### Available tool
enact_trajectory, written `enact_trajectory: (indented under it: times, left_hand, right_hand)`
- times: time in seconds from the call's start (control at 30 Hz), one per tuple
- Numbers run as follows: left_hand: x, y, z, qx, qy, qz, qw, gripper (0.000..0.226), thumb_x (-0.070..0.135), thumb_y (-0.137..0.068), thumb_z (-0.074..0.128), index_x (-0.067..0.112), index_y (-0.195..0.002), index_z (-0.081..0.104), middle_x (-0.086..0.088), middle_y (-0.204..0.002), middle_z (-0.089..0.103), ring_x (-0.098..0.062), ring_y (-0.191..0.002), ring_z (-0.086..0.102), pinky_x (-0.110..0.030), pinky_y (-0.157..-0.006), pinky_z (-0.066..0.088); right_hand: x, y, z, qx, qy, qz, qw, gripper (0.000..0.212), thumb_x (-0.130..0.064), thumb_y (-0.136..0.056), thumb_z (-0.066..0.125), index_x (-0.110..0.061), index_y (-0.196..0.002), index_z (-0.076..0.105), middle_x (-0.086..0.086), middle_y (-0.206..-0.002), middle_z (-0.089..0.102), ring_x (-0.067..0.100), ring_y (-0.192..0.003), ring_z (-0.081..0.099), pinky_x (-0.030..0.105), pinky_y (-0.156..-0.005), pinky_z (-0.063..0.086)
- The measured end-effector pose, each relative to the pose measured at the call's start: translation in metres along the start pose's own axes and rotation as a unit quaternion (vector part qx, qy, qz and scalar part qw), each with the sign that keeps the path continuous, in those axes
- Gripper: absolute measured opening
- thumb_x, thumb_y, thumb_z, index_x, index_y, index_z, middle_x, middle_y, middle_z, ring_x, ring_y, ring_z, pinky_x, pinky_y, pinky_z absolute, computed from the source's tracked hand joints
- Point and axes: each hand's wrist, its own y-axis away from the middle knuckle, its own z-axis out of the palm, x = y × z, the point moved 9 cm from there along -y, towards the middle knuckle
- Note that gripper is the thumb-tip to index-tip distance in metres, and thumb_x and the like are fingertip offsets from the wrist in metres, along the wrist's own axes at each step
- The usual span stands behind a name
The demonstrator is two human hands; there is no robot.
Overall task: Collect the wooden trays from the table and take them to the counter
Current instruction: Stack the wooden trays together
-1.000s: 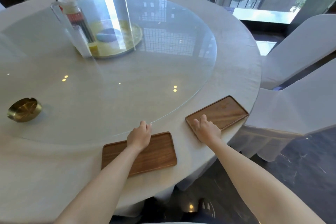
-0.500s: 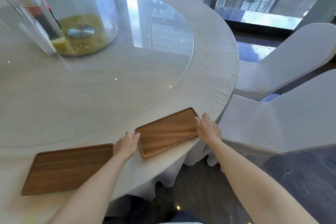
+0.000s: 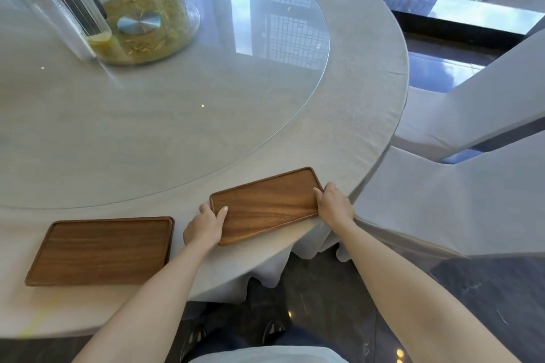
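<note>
Two flat rectangular wooden trays lie on the near rim of a round table (image 3: 368, 91) with a grey cloth. The right tray (image 3: 267, 203) sits at an angle by the table edge. My left hand (image 3: 206, 225) grips its left short end, thumb on top. My right hand (image 3: 334, 203) grips its right short end. The left tray (image 3: 101, 250) lies flat, untouched, a short gap to the left of my left hand.
A big glass turntable (image 3: 265, 91) covers the table's middle, with bottles (image 3: 67, 0) and a gold-coloured hub (image 3: 147, 26) at the far left. Two white-covered chairs (image 3: 472, 191) stand close on the right. Dark floor lies below the table edge.
My left hand left the left tray and took the right tray's left end. My right hand shifted from that tray's near corner to its right end. The view moved right and closer.
</note>
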Motion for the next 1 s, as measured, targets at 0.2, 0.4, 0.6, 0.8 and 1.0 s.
enact_trajectory:
  times: [0.2, 0.4, 0.6, 0.8, 1.0]
  left_hand:
    - [0.003, -0.004, -0.019, 0.044, 0.038, 0.033, 0.998, 0.044, 0.044, -0.095, 0.034, 0.001, -0.1, 0.04, -0.023, -0.104, 0.064, -0.04, -0.095, 0.06, -0.034, -0.066, 0.037]
    - [-0.014, -0.007, -0.057, 0.092, 0.093, 0.058, 0.99, 0.038, 0.043, -0.094, 0.038, 0.005, -0.093, 0.036, -0.022, -0.096, 0.063, -0.04, -0.093, 0.061, -0.034, -0.065, 0.037]
    - [-0.058, -0.013, -0.104, 0.134, 0.12, 0.061, 0.982, 0.036, 0.041, -0.095, 0.039, 0.005, -0.094, 0.037, -0.012, -0.083, 0.053, -0.039, -0.089, 0.061, -0.035, -0.062, 0.038]
    - [-0.128, -0.022, -0.146, 0.148, 0.116, 0.056, 0.981, 0.035, 0.042, -0.094, 0.038, 0.008, -0.091, 0.034, -0.019, -0.092, 0.061, -0.04, -0.091, 0.06, -0.035, -0.062, 0.037]
    - [-0.2, -0.038, -0.172, 0.142, 0.083, 0.057, 0.985, 0.036, 0.043, -0.094, 0.04, 0.008, -0.091, 0.037, -0.025, -0.105, 0.064, -0.042, -0.099, 0.059, -0.04, -0.074, 0.043]
  right_hand:
    - [0.001, 0.001, 0.003, -0.004, -0.04, 0.03, 0.999, 0.044, -0.038, -0.099, 0.029, -0.001, -0.115, 0.047, 0.019, -0.12, 0.058, 0.036, -0.109, 0.055, 0.038, -0.074, 0.036]
    - [-0.032, 0.012, 0.001, 0.01, -0.092, 0.033, 0.995, 0.044, -0.039, -0.099, 0.029, -0.002, -0.114, 0.048, 0.019, -0.117, 0.059, 0.035, -0.106, 0.056, 0.037, -0.075, 0.038]
    - [-0.094, 0.033, 0.002, 0.049, -0.125, 0.01, 0.991, 0.033, -0.033, -0.1, 0.026, -0.006, -0.096, 0.045, 0.019, -0.11, 0.061, 0.035, -0.096, 0.056, 0.037, -0.073, 0.038]
    - [-0.155, 0.069, 0.037, 0.036, -0.151, 0.0, 0.988, 0.028, -0.031, -0.1, 0.026, -0.009, -0.089, 0.04, 0.02, -0.108, 0.06, 0.029, -0.083, 0.046, 0.035, -0.072, 0.036]
    - [-0.2, 0.105, 0.089, 0.011, -0.151, 0.0, 0.989, 0.029, -0.033, -0.1, 0.027, -0.009, -0.087, 0.039, 0.02, -0.111, 0.06, 0.035, -0.097, 0.055, 0.035, -0.074, 0.036]
